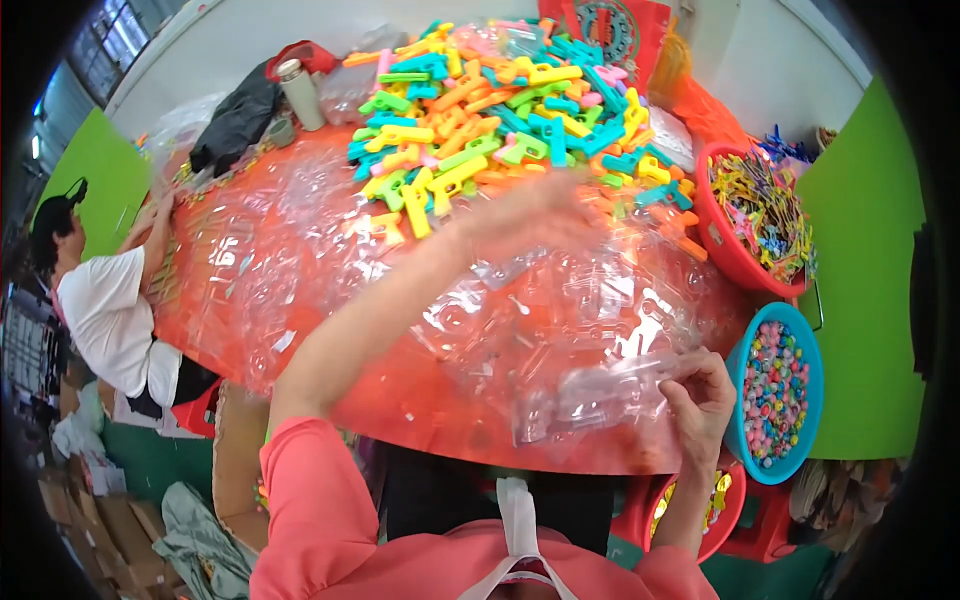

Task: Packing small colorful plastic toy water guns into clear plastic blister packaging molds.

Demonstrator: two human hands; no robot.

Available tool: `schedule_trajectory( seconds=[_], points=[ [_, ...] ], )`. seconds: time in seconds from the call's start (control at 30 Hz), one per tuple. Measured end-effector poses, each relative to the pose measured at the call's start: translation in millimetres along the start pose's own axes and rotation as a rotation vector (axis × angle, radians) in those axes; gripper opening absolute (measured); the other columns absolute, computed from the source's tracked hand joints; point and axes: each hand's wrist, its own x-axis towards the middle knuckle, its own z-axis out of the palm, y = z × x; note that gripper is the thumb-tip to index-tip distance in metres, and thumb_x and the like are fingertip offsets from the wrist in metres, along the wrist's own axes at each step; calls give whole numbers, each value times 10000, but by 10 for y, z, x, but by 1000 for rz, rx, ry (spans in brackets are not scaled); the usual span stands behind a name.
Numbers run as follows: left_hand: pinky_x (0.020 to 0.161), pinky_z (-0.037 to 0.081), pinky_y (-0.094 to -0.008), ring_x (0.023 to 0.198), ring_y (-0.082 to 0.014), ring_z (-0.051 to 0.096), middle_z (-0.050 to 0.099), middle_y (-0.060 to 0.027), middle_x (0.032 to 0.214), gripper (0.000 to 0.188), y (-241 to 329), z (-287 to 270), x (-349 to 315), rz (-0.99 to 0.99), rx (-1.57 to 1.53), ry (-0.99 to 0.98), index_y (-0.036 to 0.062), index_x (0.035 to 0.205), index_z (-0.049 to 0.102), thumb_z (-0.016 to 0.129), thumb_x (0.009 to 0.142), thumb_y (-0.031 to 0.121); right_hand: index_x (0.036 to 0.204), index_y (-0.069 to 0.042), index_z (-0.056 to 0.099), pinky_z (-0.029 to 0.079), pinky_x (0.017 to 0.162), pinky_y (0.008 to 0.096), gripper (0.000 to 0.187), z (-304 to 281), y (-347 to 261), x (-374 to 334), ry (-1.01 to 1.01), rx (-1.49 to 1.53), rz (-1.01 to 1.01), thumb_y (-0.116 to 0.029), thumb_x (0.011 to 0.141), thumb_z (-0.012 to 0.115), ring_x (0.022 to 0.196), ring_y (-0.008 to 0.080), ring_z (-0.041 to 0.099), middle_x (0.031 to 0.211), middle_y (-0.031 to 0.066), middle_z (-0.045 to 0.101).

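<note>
My left hand (545, 215), smeared by motion, reaches across the table over transparent plastic trays, close to the front of a big heap of toy guns (470, 120) in yellow, green, teal, orange and pink. Its fingers are too blurred to read. At the near right of the table my right hand (703, 400) pinches the end of a transparent plastic blister tray (595, 395) between thumb and fingers. The tray lies slightly tilted near the table's front edge. More moulded transparent trays (450, 310) lie spread beneath my left arm.
On the right stand a blue basin (735, 410) of small colourful balls and a red basin (705, 215) of mixed small pieces. Below the table edge is a red bowl (728, 525) of gold-wrapped items. A flask (300, 95) stands at the back left. Another person (105, 300) works at the left.
</note>
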Motion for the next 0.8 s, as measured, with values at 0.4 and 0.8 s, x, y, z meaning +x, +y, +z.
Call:
schedule_trajectory(
  seconds=[0.4, 0.8],
  points=[
    [1164, 249, -401, 1447, -250, 252, 241, -147, 1557, 1309, -835, 1060, -2075, 263, 412, -141, 55, 1557, 23, 914, 626, 284, 898, -42, 642, 519, 605, 331, 281, 923, -966, 33, -417, -525, -1141, -95, 624, 674, 794, 241, 632, 976, 84, 658],
    [1125, 332, -400, 1372, -234, 366, 298, -70, 1505, 1225, -1191, 1048, -2706, 499, 526, 354, 94, 1533, 215, 944, 553, 187, 1131, -2, 632, 541, 715, 271, 287, 1446, -978, -236, -483, -202, -525, -11, 850, 690, 827, 148, 651, 1048, 101, 662]
  ],
)
